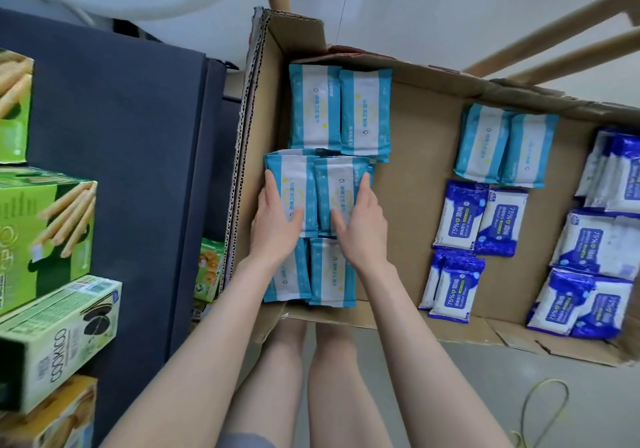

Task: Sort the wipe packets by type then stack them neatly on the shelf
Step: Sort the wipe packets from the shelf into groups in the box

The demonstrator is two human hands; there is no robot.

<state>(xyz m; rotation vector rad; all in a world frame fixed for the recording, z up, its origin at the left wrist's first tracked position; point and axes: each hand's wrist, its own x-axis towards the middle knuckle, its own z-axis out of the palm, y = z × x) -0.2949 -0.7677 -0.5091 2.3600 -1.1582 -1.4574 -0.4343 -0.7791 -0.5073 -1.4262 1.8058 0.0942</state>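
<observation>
Left hand (277,215) is laid flat, fingers straight along the left edge of the middle-left teal stack (294,184), thumb across its top. Right hand (360,219) is flat too, fingers straight against the right edge of the middle-right teal stack (337,188). Nothing is gripped. The two stacks are pressed between the hands, apparently being squared up.

Risks:
- The packets look soft and slick. If pressed unevenly, top ones could be slid off, or the pair buckled upward at the seam.
- The far teal pair (339,108) is touched and the near teal pair (311,271) overlapped, so either row could be knocked out of line by a shove.
- Stack height can't be judged from above.

Surroundings:
- Everything is held in a shallow cardboard box (258,108). Its left wall sits just beside the left fingers, so little room is left there.
- A spare teal pair (502,146) lies well apart to the right, just beside the dark-blue alcohol packets (479,219). It is not yet merged with its type, and a reach for it could be snagged on the blue ones.
- Green snack boxes (48,226) are stacked outside on the left, not in the way.
</observation>
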